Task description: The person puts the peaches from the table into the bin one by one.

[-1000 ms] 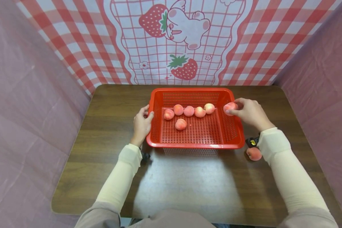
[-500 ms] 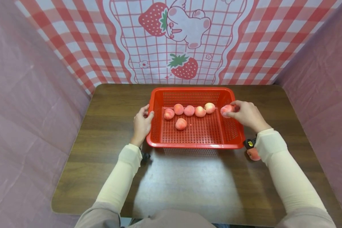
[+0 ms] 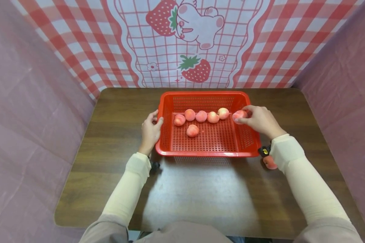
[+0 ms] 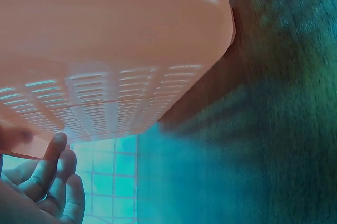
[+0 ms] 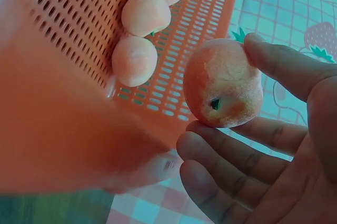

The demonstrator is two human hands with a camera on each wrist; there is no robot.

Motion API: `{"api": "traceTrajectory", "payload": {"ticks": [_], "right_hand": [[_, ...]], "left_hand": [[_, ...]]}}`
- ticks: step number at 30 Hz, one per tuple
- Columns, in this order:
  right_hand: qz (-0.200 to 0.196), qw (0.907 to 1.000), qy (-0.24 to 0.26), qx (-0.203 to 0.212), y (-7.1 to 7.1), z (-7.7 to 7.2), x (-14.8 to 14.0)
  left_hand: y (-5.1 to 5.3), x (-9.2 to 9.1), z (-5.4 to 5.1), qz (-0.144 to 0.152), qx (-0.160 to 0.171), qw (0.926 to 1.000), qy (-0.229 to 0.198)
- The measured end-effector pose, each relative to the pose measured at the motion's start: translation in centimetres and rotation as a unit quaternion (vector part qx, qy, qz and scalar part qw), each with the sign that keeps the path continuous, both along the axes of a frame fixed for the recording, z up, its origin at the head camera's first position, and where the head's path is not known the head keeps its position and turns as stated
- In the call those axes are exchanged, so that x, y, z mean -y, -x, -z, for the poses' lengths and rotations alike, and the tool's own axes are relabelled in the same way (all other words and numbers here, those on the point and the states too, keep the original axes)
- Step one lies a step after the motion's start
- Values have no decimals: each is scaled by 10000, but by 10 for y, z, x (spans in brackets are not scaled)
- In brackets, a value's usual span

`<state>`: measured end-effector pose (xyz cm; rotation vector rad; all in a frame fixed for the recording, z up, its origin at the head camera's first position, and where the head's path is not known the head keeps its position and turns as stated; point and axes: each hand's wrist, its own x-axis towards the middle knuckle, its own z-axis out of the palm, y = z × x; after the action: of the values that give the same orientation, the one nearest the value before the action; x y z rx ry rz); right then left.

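My right hand (image 3: 261,121) pinches a peach (image 3: 239,116) between thumb and fingers, over the right end of a red plastic basket (image 3: 207,154). The right wrist view shows this peach (image 5: 224,81) with its stem hollow turned to the camera, apart from the fruit below. At the basket's left side, my left hand (image 3: 150,133) holds the rim, thumb on top and fingers along the outside. Inside, several peaches form a row along the back, and a single peach (image 3: 192,131) sits in front of them.
Another peach (image 3: 270,162) lies on the wooden table (image 3: 109,189) right of the basket, partly hidden by the right sleeve and a black wrist device (image 3: 264,151). A red-and-white checked cloth (image 3: 88,44) hangs behind, with pink curtains at both sides.
My right hand has carried its peach a little left, from the right rim to inside the basket's outline. My left hand keeps its hold. The sleeve covers more of the peach on the table.
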<state>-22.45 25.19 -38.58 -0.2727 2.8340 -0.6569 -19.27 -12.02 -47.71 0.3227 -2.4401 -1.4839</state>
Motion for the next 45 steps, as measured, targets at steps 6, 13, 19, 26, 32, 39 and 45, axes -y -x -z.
{"api": "traceTrajectory", "payload": {"ticks": [6,13,19,26,32,39,45], "right_hand": [[-171,9996,-101,-187,2,-1,8],[-292,9993,-175,-134,5,-6,21],[-531,9983,-227,-80,7,-4,32],[-768,9970,-126,-26,10,3,44],[-915,9955,-223,71,12,9,51],[-1151,9928,-332,68,14,14,56],[-1376,9889,-540,160,18,18,63]], "left_hand": [[0,0,1,40,3,10000,-43],[0,0,2,10,-42,10000,-71],[0,0,3,-17,-42,10000,-37],[0,0,4,-34,-46,9999,-107],[0,0,3,-51,-110,9999,-95],[1,0,3,-10,-142,9998,-115],[1,0,3,-6,-148,9998,-131]]}}
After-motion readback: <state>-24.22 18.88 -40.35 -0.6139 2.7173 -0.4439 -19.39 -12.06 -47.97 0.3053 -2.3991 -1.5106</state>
